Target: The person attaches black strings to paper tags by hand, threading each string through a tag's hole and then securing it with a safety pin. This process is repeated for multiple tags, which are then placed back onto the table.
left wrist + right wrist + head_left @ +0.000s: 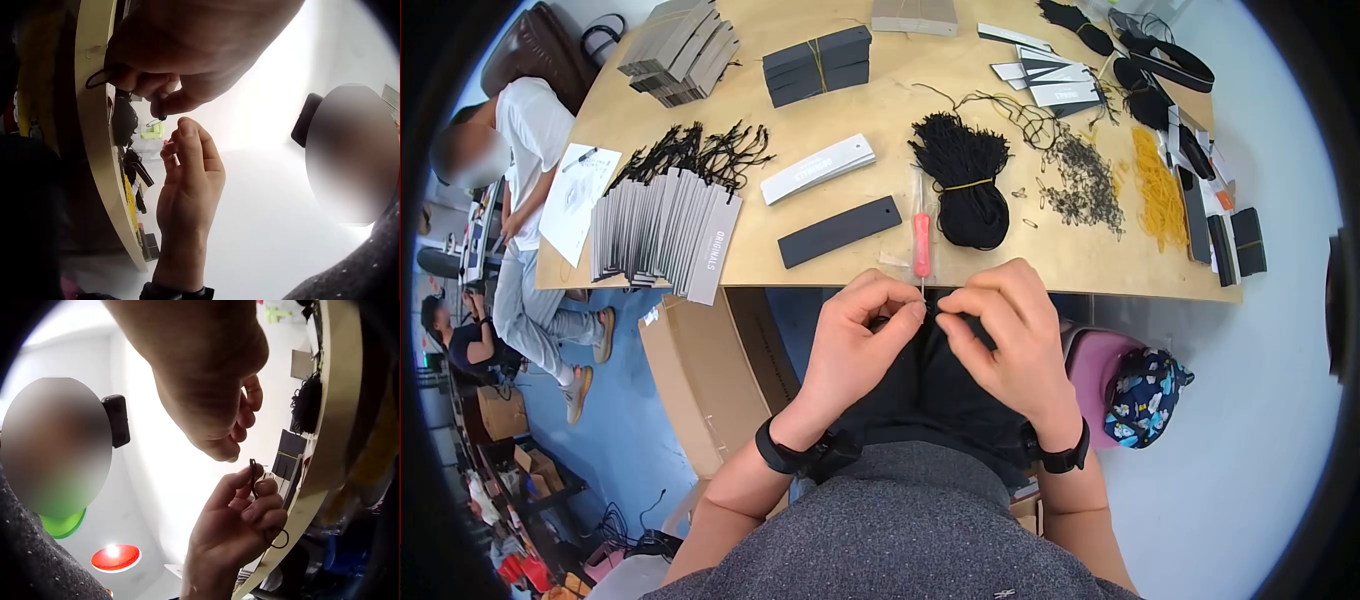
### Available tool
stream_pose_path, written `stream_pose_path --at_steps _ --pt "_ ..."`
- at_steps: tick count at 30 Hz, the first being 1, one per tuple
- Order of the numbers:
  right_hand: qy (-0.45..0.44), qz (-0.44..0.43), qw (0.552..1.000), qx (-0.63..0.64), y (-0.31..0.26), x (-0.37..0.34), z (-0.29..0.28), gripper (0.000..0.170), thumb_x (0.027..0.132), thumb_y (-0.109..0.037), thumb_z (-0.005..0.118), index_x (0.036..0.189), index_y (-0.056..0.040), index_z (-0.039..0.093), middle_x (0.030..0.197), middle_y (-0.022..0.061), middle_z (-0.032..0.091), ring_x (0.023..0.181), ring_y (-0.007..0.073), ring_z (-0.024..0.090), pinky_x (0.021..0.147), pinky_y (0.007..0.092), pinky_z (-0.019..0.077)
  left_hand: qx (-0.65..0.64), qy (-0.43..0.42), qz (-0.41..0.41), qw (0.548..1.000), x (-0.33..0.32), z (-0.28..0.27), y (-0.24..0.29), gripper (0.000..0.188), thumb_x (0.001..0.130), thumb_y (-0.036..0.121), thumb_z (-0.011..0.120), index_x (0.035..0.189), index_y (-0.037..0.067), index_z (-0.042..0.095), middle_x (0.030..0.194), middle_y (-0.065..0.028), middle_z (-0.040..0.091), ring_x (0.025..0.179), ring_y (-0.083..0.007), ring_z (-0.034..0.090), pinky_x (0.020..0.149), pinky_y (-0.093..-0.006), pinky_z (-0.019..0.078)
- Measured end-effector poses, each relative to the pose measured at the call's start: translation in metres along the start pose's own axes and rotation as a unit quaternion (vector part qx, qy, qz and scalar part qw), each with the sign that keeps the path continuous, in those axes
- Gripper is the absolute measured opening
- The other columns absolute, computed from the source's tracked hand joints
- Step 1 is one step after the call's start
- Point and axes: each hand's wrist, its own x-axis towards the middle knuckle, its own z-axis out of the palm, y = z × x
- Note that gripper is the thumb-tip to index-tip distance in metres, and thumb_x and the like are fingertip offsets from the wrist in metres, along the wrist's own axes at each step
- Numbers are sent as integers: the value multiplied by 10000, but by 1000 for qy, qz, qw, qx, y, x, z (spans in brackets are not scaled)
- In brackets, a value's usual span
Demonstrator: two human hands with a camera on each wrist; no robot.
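Note:
Over my lap, just below the table's front edge, my left hand (pixel 855 340) pinches a black cord (pixel 253 480) between thumb and forefinger. A loop of this cord (pixel 95 79) hangs out beyond the other fingers. At the pinch, a small safety pin (pixel 154 123) shows beside the dark cord. My right hand (pixel 1012 335) is close by on the right, its fingers bent loosely and its fingertips facing the left ones across a small gap. Nothing shows between its thumb and forefinger.
On the table (pixel 745 235) stand a bundle of black cords (pixel 970 200), a pink-handled tool (pixel 921 245), loose safety pins (pixel 1082 180), yellow bands (pixel 1157 190) and grey tags with cords (pixel 665 225). A cardboard box (pixel 705 380) is below. A person (pixel 530 130) sits at the left.

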Motion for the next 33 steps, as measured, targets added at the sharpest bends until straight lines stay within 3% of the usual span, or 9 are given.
stream_pose_path --at_steps 3,16,24,33 --pt "1 -17 1000 -6 -1 -3 3 210 705 -44 770 866 -66 637 855 47 558 784 251 559 692 362 439 -35 -14 -31 999 0 0 3 29 922 -1 628 938 -16 648 866 20 536 780 -31 510 682 -193 393" --pt "19 -15 998 -54 1 -4 15 200 695 -25 763 835 -66 628 798 46 540 743 239 552 670 353 436 -36 -2 -20 999 -4 1 3 61 920 5 645 967 -16 678 868 18 557 761 -33 500 672 -194 398" --pt "52 -2 998 -44 6 -4 19 230 637 12 740 785 -66 582 780 56 533 725 259 553 644 357 443 -182 -10 -120 976 -5 0 7 193 919 84 675 1088 -9 692 867 18 646 747 -28 495 640 -183 385" --pt "44 18 998 -29 8 -5 9 236 628 26 724 787 -57 572 803 65 541 754 265 555 666 369 448 -205 -45 -150 966 -5 -2 13 239 949 106 631 1146 -21 676 790 51 567 668 -36 391 596 -201 328"
